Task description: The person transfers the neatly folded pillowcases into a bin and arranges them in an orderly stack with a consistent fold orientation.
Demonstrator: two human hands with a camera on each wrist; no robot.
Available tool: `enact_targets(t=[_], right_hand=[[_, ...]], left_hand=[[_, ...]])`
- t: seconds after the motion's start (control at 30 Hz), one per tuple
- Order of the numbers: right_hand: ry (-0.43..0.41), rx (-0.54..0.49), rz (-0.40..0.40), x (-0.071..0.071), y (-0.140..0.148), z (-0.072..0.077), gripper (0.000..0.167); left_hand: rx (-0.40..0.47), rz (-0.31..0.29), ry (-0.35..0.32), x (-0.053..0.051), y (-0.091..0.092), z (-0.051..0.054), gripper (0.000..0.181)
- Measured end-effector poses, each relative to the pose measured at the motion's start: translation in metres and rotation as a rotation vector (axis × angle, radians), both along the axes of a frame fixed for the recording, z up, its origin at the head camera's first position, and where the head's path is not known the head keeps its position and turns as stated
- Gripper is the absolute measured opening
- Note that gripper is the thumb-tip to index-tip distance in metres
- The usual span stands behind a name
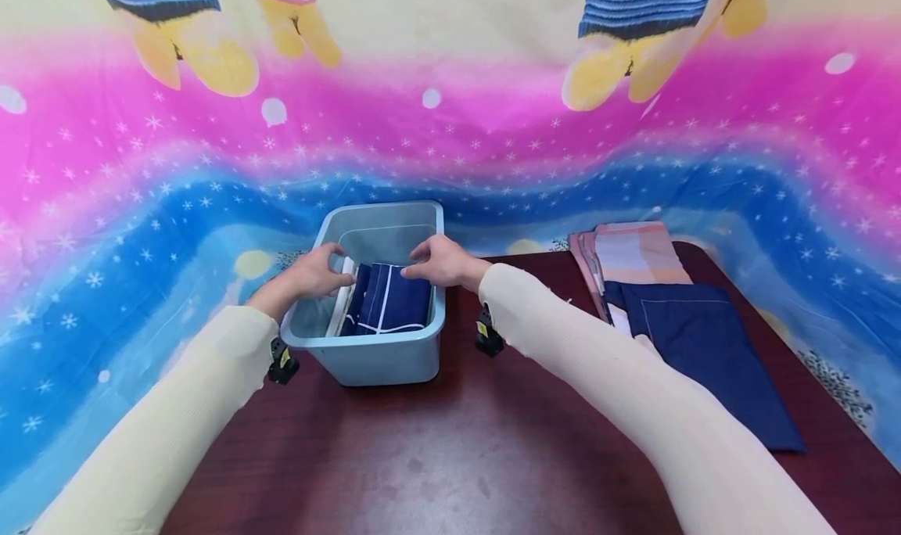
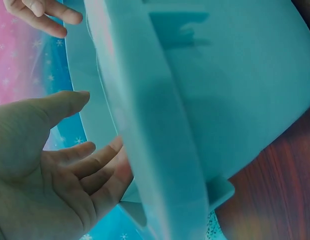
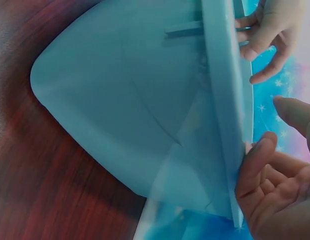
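A light blue plastic bin (image 1: 383, 360) stands on the table with folded cloths upright inside it. Among them are a white folded cloth (image 1: 341, 310) on the left and a dark blue folded cloth with white lines (image 1: 401, 300) on the right. My left hand (image 1: 314, 273) is over the bin's left side, beside the white cloth, its thumb apart from the fingers (image 2: 102, 170). Over the right side, my right hand (image 1: 445, 261) has its thumb close to the dark blue cloth's top; whether it touches cannot be told. Neither hand visibly grips anything. The rim hides some fingertips in both wrist views.
On the right of the dark red-brown table (image 1: 422, 457) lie a folded dark blue cloth (image 1: 711, 363) and a folded pink and peach checked cloth (image 1: 640, 253). A patterned pink and blue curtain (image 1: 493, 144) hangs directly behind the bin and around the table.
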State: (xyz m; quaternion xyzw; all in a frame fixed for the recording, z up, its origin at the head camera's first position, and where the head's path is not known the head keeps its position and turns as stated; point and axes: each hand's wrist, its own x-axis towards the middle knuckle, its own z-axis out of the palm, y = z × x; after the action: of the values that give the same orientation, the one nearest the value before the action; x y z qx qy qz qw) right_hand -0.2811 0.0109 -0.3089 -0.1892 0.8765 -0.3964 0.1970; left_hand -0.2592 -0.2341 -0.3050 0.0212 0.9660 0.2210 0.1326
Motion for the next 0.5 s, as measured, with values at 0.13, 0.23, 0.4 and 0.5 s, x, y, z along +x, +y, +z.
enact_targets(t=[0.13, 0.23, 0.4, 0.5], right_hand=[[-0.005, -0.067, -0.015, 0.0009, 0.0025, -0.0030, 0.044], [-0.013, -0.092, -0.024, 0.0016, 0.0038, -0.0038, 0.040], [-0.028, -0.121, -0.019, 0.0022, 0.0069, -0.0036, 0.037], [-0.022, -0.142, -0.020, 0.0019, 0.0096, -0.0037, 0.035]], left_hand=[[0.017, -0.014, 0.021, 0.0024, 0.0017, -0.0003, 0.063], [0.045, -0.015, 0.034, 0.0043, 0.0029, -0.0008, 0.061], [0.074, -0.014, 0.047, 0.0070, 0.0041, -0.0020, 0.057], [0.087, -0.015, 0.054, 0.0077, 0.0038, -0.0015, 0.056]])
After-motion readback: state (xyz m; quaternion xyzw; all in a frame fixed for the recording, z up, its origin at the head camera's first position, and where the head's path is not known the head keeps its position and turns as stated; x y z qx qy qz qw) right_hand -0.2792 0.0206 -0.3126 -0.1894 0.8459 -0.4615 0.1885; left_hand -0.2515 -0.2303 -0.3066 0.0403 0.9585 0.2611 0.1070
